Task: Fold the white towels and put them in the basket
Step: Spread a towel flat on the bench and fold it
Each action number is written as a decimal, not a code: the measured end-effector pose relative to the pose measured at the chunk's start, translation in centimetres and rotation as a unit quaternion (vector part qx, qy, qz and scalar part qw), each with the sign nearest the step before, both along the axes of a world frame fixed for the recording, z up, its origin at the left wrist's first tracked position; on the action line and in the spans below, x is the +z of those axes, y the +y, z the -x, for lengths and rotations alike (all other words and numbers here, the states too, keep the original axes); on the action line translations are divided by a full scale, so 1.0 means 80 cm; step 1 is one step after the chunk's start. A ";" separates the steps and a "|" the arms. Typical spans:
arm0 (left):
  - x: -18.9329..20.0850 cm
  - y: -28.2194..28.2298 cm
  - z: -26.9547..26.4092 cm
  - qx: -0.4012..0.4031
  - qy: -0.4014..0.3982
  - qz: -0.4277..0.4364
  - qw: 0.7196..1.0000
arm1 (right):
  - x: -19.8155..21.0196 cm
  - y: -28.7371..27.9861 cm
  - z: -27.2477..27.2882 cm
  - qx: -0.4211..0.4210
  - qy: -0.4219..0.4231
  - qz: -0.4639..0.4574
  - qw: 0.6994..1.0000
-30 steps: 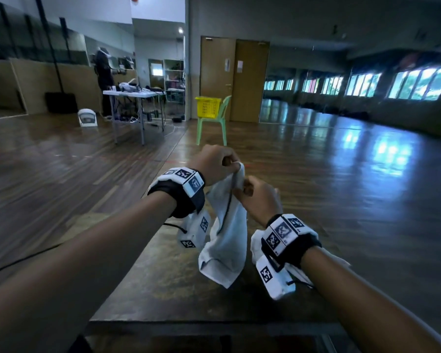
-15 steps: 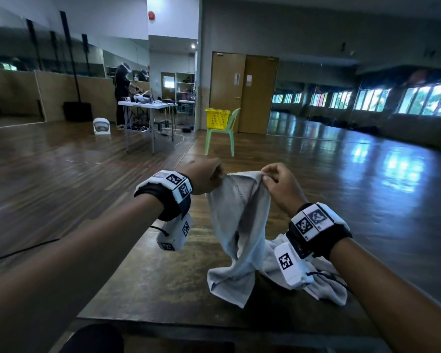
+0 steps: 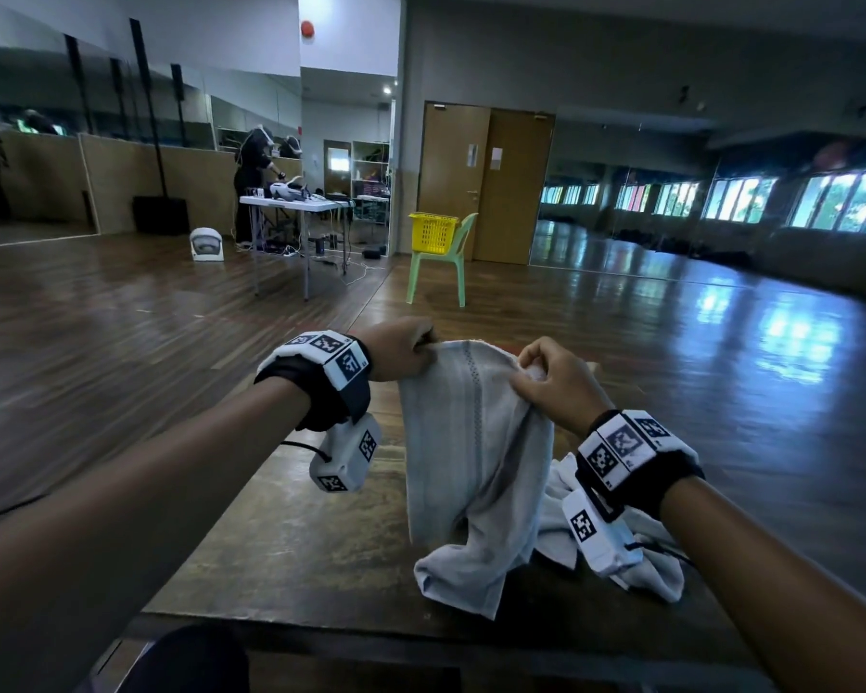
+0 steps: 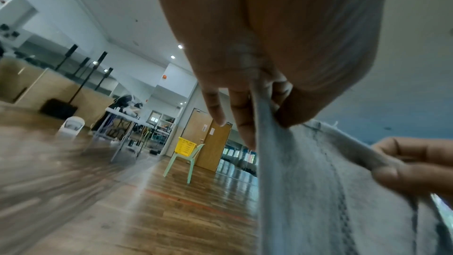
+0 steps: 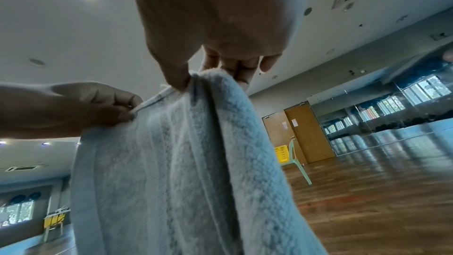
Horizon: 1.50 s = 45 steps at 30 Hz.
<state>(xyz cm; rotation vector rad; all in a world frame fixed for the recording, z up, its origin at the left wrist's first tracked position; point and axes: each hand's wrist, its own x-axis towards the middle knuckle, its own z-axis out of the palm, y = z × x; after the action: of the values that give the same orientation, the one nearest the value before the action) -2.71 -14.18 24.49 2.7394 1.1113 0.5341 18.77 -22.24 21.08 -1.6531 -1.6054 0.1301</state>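
Observation:
I hold a white towel (image 3: 471, 442) up by its top edge above the wooden table (image 3: 281, 542). My left hand (image 3: 406, 348) pinches the towel's left corner, my right hand (image 3: 546, 377) pinches the right one. The towel (image 4: 318, 191) hangs down between them, its lower end crumpled on the table. The left hand's fingers (image 4: 247, 123) and thumb clamp the hem, and the right hand's thumb and fingers (image 5: 235, 73) pinch the towel (image 5: 176, 172) at its corner. A second white towel (image 3: 641, 557) lies bunched on the table under my right wrist. The yellow basket (image 3: 433, 233) stands on a green chair far ahead.
The green chair (image 3: 446, 267) stands on the wooden floor in front of brown double doors (image 3: 486, 182). At the back left a person (image 3: 251, 182) stands behind a folding table (image 3: 291, 202) with equipment and cables. A small white device (image 3: 205, 245) stands on the floor.
My hands have drawn apart along the towel's top edge, spreading it from a narrow hanging bunch into a wider sheet. The head view has tilted down and closer.

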 end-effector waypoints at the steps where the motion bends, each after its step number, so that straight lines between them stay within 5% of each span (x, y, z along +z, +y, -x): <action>1: 0.000 -0.002 0.000 0.000 0.032 0.002 0.999 | 0.001 0.000 -0.002 -0.012 -0.008 0.000 1.000; 4: -0.007 -0.004 0.001 0.011 0.101 0.000 0.995 | 0.002 -0.001 -0.010 -0.030 -0.027 -0.012 0.999; 8: -0.017 0.003 0.005 0.024 0.090 -0.003 0.996 | 0.002 -0.006 -0.022 -0.023 -0.031 -0.039 0.999; 19: 0.001 -0.004 -0.023 -0.025 -0.237 0.012 0.971 | 0.017 -0.014 -0.013 0.135 0.090 0.112 0.980; 25: -0.003 -0.016 -0.037 -0.062 -0.245 0.012 0.967 | 0.016 -0.012 -0.003 0.186 0.068 0.099 0.975; 31: -0.039 0.001 -0.030 -0.052 -0.229 0.056 0.970 | 0.027 -0.010 -0.010 0.164 0.159 0.053 0.972; 36: -0.094 -0.018 -0.040 -0.085 -0.208 0.124 0.967 | 0.033 -0.009 -0.013 0.153 0.100 0.097 0.979; 41: -0.120 -0.013 -0.049 -0.065 -0.301 0.154 0.939 | 0.026 -0.017 -0.014 0.185 0.062 0.163 0.967; 45: -0.127 -0.017 -0.056 -0.084 -0.301 0.193 0.930 | 0.032 -0.018 -0.016 0.161 0.032 0.109 0.980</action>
<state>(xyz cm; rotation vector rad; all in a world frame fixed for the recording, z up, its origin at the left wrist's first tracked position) 1.79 -15.56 14.31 2.0845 0.7203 0.9300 20.04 -23.65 23.64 -1.5169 -1.8505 0.5372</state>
